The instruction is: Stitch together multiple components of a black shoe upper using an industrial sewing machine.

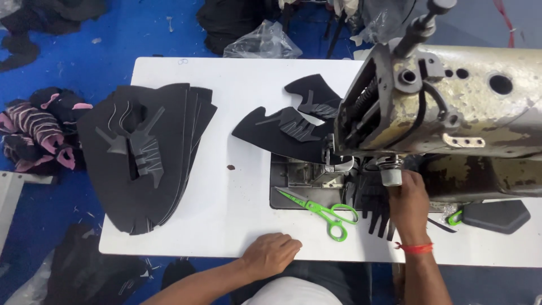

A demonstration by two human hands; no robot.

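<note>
Black cut piece (379, 212): flat, with finger-like strips pointing toward the person, lying on the table (237, 226) at the machine bed, just under the right hand (407, 199); its far part is hidden by that hand and by the machine head. Right hand: palm down, fingers reaching forward beneath the sewing machine (446, 101), fingertips out of sight there, so whether it pinches the piece or only presses on it cannot be told; red thread band (415, 247) at the wrist, forearm cut off by the lower edge. Left hand (272, 254): loosely curled, knuckles up, resting at the near table edge, holding nothing visible, well apart from the piece; forearm runs off the lower edge. Green scissors (324, 212): closed, lying on the table between the two hands, blades over the metal bed plate (293, 183). Needle area: hard to make out in shadow. Second black piece (288, 133): spread to the left of the machine head, partly tucked under it. Stack of black pieces (144, 155): fanned on the left of the table. Dark pad (497, 216): at the right, beside the machine base. Floor (113, 34): blue, with dark and pink fabric heaps (36, 133) and a plastic bag (262, 42), partly cut off.
</note>
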